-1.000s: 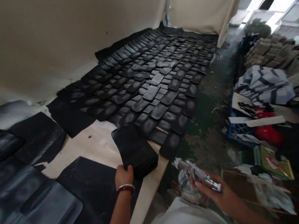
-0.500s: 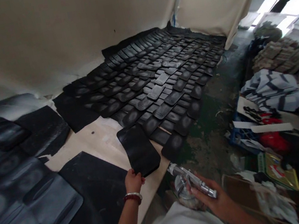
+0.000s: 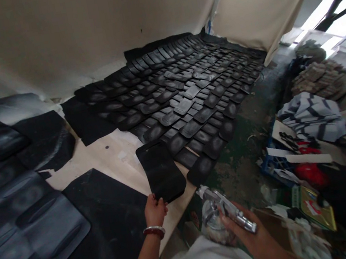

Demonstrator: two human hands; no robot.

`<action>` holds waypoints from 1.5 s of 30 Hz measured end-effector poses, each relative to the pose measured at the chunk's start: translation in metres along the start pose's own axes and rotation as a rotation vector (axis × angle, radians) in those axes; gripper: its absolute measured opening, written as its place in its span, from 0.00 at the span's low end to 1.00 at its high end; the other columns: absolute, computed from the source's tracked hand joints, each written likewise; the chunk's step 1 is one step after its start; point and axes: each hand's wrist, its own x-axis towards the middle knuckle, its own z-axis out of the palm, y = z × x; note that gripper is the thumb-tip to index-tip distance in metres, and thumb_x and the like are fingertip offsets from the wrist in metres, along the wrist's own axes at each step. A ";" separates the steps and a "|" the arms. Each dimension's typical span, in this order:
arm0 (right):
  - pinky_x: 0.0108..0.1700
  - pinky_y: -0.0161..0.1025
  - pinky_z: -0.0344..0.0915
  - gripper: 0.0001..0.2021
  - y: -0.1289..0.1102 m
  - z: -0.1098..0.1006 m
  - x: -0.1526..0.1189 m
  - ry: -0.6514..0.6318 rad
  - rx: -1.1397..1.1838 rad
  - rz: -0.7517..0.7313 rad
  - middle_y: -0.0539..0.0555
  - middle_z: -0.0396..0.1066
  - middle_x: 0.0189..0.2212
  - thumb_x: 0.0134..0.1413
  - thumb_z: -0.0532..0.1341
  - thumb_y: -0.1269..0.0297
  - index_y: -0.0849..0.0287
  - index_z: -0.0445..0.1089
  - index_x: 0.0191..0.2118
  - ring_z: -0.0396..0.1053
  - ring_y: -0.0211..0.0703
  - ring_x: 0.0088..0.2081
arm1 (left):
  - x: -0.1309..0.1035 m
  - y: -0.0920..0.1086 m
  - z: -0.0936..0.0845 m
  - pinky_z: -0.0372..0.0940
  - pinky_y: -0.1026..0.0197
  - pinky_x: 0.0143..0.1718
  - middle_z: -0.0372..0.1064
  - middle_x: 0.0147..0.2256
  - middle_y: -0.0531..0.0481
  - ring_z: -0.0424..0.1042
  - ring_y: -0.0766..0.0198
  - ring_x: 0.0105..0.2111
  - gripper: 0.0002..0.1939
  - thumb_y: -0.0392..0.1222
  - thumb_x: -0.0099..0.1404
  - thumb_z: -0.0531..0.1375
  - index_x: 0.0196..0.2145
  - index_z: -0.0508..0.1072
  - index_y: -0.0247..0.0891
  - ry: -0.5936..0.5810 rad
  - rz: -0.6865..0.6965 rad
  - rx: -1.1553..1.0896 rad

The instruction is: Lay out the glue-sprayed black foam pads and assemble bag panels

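Between the thumb and fingers of my left hand (image 3: 155,209) is the near corner of a black, curved-edged sheet piece (image 3: 162,171); a second edge shows beneath it, so it may be more than one. Its far end rests against overlapping black pieces (image 3: 202,115) laid in rows, several with pale grey spots. My right hand (image 3: 244,228) is wrapped round a metal spray gun (image 3: 225,207), whose clear cup (image 3: 215,225) hangs below and whose nozzle points up and left, toward the board. Whether a finger presses the trigger is hidden.
A pale board (image 3: 113,151) lies under the pieces, with a large black sheet (image 3: 109,221) and grey-dusted pieces (image 3: 36,225) at left. Beige cloth (image 3: 59,38) hangs behind. On the right, a blue crate (image 3: 274,163), a cardboard box (image 3: 272,223) and piled material (image 3: 318,81) line the floor.
The view has shifted slightly. My left hand keeps its hold on the black piece, and my right hand keeps the spray gun at nearly the same place beside the board.
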 end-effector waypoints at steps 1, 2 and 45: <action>0.55 0.49 0.61 0.26 -0.001 -0.001 -0.001 0.016 -0.005 0.008 0.59 0.72 0.46 0.43 0.66 0.52 0.60 0.69 0.47 0.67 0.55 0.50 | -0.001 -0.001 0.000 0.58 0.69 0.13 0.66 0.18 0.55 0.71 0.62 0.18 0.12 0.37 0.56 0.55 0.38 0.60 0.38 0.010 0.006 -0.011; 0.55 0.48 0.62 0.26 -0.002 -0.002 -0.002 0.027 -0.013 0.013 0.60 0.72 0.47 0.43 0.66 0.51 0.60 0.69 0.47 0.67 0.55 0.50 | -0.003 -0.001 0.001 0.58 0.69 0.13 0.67 0.18 0.54 0.72 0.62 0.19 0.11 0.38 0.56 0.55 0.37 0.59 0.38 0.024 0.008 -0.022; 0.49 0.47 0.67 0.19 -0.028 0.011 -0.004 0.015 -0.041 -0.122 0.57 0.76 0.35 0.43 0.65 0.49 0.56 0.74 0.39 0.71 0.57 0.43 | -0.005 0.029 -0.003 0.65 0.62 0.18 0.69 0.18 0.51 0.73 0.57 0.19 0.09 0.42 0.58 0.54 0.30 0.53 0.42 -0.051 -0.233 -0.303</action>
